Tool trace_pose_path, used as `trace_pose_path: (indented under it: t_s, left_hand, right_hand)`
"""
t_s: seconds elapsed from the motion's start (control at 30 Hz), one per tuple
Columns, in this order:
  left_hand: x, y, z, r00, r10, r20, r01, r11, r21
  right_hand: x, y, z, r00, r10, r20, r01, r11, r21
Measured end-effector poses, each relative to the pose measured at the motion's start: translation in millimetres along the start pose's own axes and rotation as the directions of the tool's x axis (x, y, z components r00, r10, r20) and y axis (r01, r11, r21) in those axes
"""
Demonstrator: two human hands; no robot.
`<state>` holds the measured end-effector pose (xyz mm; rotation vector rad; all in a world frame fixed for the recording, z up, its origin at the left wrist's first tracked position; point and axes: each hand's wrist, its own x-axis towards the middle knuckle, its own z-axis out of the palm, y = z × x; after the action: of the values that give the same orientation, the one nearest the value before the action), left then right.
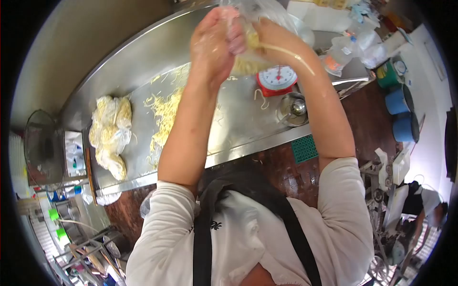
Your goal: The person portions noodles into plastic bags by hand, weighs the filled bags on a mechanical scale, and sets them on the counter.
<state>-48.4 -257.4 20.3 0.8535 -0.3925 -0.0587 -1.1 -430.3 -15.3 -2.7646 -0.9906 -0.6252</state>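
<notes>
My left hand is raised at the top of the view, fingers curled round the edge of a clear plastic bag. Pale yellow noodles show inside the bag, blurred by motion. My right hand is at the bag's other side, its fingers hidden by plastic and blur. One long noodle strand lies across my right wrist. Below the bag, a red dial scale stands on the steel table. Loose noodles lie scattered left of my left forearm.
Filled bags of noodles are piled at the table's left. A metal bowl sits near the front edge. Plastic bags lie at the right, with blue bins beyond. Another person is at the far right.
</notes>
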Motion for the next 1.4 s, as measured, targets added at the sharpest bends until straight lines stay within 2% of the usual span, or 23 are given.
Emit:
trace_pose_path:
  t_s: [0.03, 0.07, 0.17, 0.23, 0.3, 0.4, 0.5, 0.53, 0.63, 0.67, 0.73, 0.77, 0.8, 0.83, 0.87, 0.9, 0.93, 0.97, 1.07, 1.23, 1.27, 1.33, 1.4]
  left_hand:
    - [-19.8, 10.8, -14.2, 0.996, -0.064, -0.064, 0.066, 0.997, 0.031]
    - [-40.2, 18.2, -30.6, 0.983, -0.126, -0.134, 0.135, 0.989, 0.054]
    - [-96.9, 12.6, -105.1, 0.877, -0.358, -0.322, 0.426, 0.888, 0.173]
    - [-138.4, -11.8, -163.1, 0.773, -0.371, -0.515, 0.622, 0.603, 0.5]
    - [-191.8, -39.2, -219.5, 0.882, -0.248, -0.4, 0.464, 0.32, 0.826]
    - [-235.5, -43.1, -262.1, 0.843, -0.207, -0.496, 0.53, 0.162, 0.832]
    - [-249.4, -39.1, -272.5, 0.831, -0.051, -0.553, 0.538, 0.326, 0.777]
    - [-250.3, -36.8, -269.7, 0.858, -0.008, -0.514, 0.462, 0.451, 0.764]
    - [-254.0, -5.3, -277.5, 0.846, -0.052, -0.53, 0.495, 0.443, 0.747]
    - [-259.9, 1.9, -287.2, 0.797, -0.073, -0.6, 0.547, 0.508, 0.665]
    - [-263.1, 28.3, -295.2, 0.71, -0.282, -0.645, 0.646, 0.626, 0.437]
    - [-263.9, 38.5, -297.4, 0.665, -0.388, -0.638, 0.684, 0.659, 0.313]
    - [-263.6, 39.5, -294.3, 0.736, -0.375, -0.564, 0.606, 0.736, 0.302]
    - [-265.1, 41.2, -289.4, 0.796, -0.388, -0.465, 0.572, 0.733, 0.367]
    - [-265.0, 43.7, -284.6, 0.845, -0.399, -0.357, 0.528, 0.732, 0.43]
    - [-266.3, 46.2, -283.0, 0.878, -0.411, -0.245, 0.478, 0.732, 0.485]
    - [-268.4, 35.7, -296.8, 0.834, -0.514, -0.2, 0.495, 0.537, 0.683]
    - [-269.8, 21.4, -306.8, 0.852, -0.5, -0.158, 0.44, 0.518, 0.734]
    - [-280.7, -19.2, -327.9, 0.85, -0.518, -0.091, 0.333, 0.396, 0.856]
    - [-298.6, -54.4, -365.6, 0.699, -0.703, -0.133, 0.218, 0.032, 0.975]
    - [-300.2, -54.8, -370.4, 0.709, -0.694, -0.122, 0.21, 0.044, 0.977]
    - [-307.5, -49.1, -372.5, 0.73, -0.675, -0.105, 0.204, 0.068, 0.977]
    - [-305.2, -26.5, -361.2, 0.681, -0.695, -0.232, 0.443, 0.138, 0.886]
  right_hand:
    - [-2.3, -15.5, 11.5, 0.996, -0.048, 0.072, 0.054, 0.995, -0.088]
    - [0.0, -36.9, 11.7, 0.871, -0.037, 0.489, 0.02, 0.999, 0.039]
    - [-47.2, -86.3, 127.4, 0.884, -0.021, 0.466, -0.115, 0.958, 0.262]
    - [-73.5, -121.1, 183.6, 0.836, -0.062, 0.545, -0.259, 0.832, 0.491]
    - [-83.1, -142.8, 222.2, 0.749, -0.196, 0.633, -0.387, 0.646, 0.658]
    - [-86.1, -191.0, 236.0, 0.762, -0.095, 0.64, -0.502, 0.538, 0.677]
    - [-102.7, -262.5, 279.0, 0.885, -0.007, 0.465, -0.315, 0.727, 0.61]
    - [-90.5, -281.8, 289.3, 0.806, 0.028, 0.591, -0.344, 0.834, 0.431]
    - [-57.6, -290.7, 259.5, 0.741, -0.028, 0.671, -0.364, 0.823, 0.437]
    - [-40.5, -294.9, 225.8, 0.83, -0.049, 0.556, -0.327, 0.765, 0.555]
    - [-20.0, -293.8, 173.5, 0.954, -0.037, 0.296, -0.207, 0.631, 0.747]
    - [-15.3, -294.0, 170.9, 0.955, 0.047, 0.294, -0.29, 0.383, 0.877]
    - [-9.5, -294.4, 169.3, 0.942, 0.125, 0.312, -0.324, 0.101, 0.941]
    - [-3.9, -296.9, 167.3, 0.917, 0.193, 0.349, -0.314, -0.192, 0.93]
    - [18.3, -309.6, 153.9, 0.944, 0.234, 0.233, -0.121, -0.414, 0.902]
    - [43.0, -314.5, 136.9, 0.955, 0.26, 0.141, 0.0, -0.477, 0.879]
    - [67.6, -319.4, 119.9, 0.958, 0.284, 0.047, 0.117, -0.536, 0.836]
    - [91.5, -316.4, 104.9, 0.964, 0.263, -0.037, 0.161, -0.468, 0.869]
    - [165.8, -322.3, 15.1, 0.859, 0.509, -0.047, 0.26, -0.355, 0.898]
    - [232.1, -297.6, -39.1, 0.807, 0.474, -0.351, 0.394, 0.009, 0.919]
    - [239.8, -293.3, -34.5, 0.796, 0.465, -0.388, 0.39, 0.097, 0.916]
    - [242.7, -290.1, 8.7, 0.78, 0.483, -0.398, 0.281, 0.299, 0.912]
    - [223.0, -284.2, 92.6, 0.78, 0.55, -0.297, -0.03, 0.508, 0.861]
